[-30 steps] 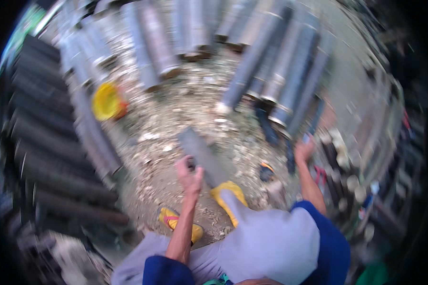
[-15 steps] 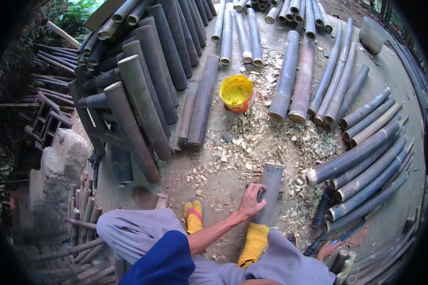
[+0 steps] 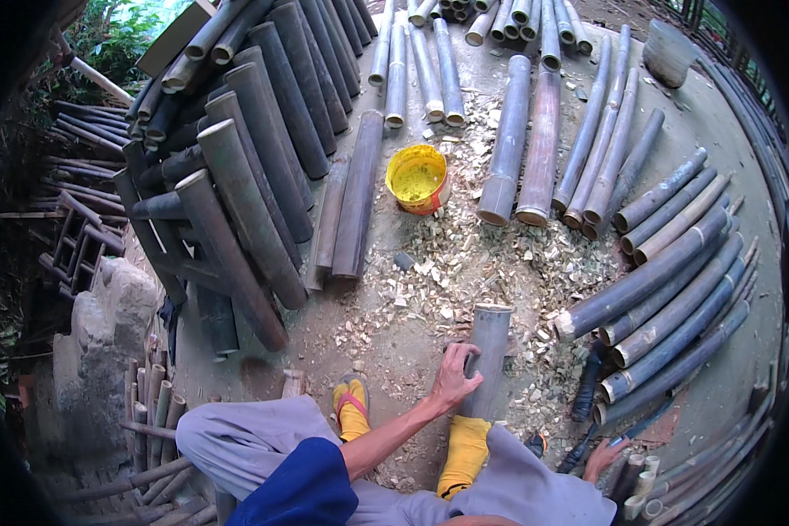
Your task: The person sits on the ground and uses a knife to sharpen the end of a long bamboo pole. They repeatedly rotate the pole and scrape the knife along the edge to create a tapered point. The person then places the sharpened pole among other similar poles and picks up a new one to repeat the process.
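Observation:
A short, thick grey-brown bamboo tube lies on the ground in front of me, its cut end pointing away and its near end against my yellow-socked right foot. My left hand grips its left side, fingers curled and thumb towards the top. Low on the right, beyond my knee, my right hand is bent around something with a bluish part, too small to make out. It is beside a long, thin dark tool. Another black, wrapped-looking object lies just above.
A yellow bucket with a red lower side stands among pale wood chips. Dark bamboo frames lean at the left. Cut bamboo poles lie in rows at the right, with more ahead. A stone block stands far left.
The whole view has swung slightly, so the bucket and poles appear a little further left. My left hand stays on the bamboo tube, and my right hand remains low at the right.

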The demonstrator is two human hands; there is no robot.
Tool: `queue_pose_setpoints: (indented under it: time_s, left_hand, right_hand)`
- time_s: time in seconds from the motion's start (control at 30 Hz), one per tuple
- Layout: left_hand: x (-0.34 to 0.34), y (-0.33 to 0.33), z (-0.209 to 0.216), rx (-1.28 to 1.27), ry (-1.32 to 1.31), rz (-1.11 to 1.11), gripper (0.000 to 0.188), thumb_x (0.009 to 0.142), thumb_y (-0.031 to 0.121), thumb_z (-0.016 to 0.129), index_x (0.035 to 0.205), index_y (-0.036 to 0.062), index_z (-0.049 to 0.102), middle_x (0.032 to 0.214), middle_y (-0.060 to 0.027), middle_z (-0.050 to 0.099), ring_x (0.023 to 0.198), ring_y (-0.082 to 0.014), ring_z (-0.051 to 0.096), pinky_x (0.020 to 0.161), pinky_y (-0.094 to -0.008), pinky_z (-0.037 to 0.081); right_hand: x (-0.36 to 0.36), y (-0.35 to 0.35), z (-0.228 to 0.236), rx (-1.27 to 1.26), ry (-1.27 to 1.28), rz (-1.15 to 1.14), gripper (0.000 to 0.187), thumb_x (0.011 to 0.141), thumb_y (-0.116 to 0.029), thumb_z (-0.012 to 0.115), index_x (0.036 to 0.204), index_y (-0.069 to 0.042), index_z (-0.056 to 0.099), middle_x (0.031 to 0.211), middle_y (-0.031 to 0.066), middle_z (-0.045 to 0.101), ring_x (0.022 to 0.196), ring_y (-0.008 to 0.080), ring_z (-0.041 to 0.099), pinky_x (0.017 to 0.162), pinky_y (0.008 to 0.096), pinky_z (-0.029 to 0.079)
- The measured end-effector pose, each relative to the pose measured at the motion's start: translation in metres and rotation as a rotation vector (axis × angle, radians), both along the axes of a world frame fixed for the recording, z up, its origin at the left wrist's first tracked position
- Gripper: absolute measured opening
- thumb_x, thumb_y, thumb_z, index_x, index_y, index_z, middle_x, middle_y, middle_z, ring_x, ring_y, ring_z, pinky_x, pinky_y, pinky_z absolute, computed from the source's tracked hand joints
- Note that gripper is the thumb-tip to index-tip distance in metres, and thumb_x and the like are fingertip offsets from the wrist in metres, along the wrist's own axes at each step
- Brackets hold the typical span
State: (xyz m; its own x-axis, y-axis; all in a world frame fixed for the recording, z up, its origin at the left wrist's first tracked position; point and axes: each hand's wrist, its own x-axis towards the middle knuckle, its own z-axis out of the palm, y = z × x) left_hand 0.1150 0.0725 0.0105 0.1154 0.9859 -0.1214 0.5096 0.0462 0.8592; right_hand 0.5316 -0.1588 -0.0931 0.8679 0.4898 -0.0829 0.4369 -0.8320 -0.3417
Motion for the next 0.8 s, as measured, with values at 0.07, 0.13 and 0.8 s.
queue_pose_setpoints:
  time_s: [0.07,0.13,0.8]
  left_hand:
    - [-0.002,-0.003,0.0,0.023,0.004,0.004,0.045,0.066,0.006,0.069,0.108,0.0038,0.053,0.1,-0.0149,0.05,0.097,-0.0325,0.053,0.086,-0.0398,0.047]
    - [-0.003,-0.002,-0.001,0.026,0.017,-0.004,0.045,0.066,0.007,0.068,0.108,0.0036,0.052,0.099,-0.0151,0.049,0.096,-0.0325,0.052,0.085,-0.0402,0.046]
    - [0.001,-0.005,-0.006,0.081,0.08,0.026,0.046,0.066,0.007,0.066,0.109,0.0042,0.049,0.098,-0.0146,0.044,0.091,-0.0311,0.05,0.08,-0.0398,0.046]
  right_hand:
    - [-0.002,0.0,-0.005,0.065,-0.032,0.009,0.054,0.085,-0.01,0.055,0.134,-0.006,0.033,0.115,0.0305,0.051,0.104,0.0502,0.048,0.087,0.0538,0.035]
    - [-0.004,0.001,-0.005,0.076,-0.042,0.004,0.055,0.086,-0.011,0.055,0.135,-0.006,0.032,0.116,0.031,0.05,0.104,0.0503,0.048,0.087,0.0539,0.036]
    - [-0.018,0.015,0.013,-0.016,-0.024,-0.038,0.049,0.09,-0.017,0.051,0.134,-0.011,0.031,0.106,0.0309,0.054,0.095,0.0511,0.051,0.08,0.0555,0.036]
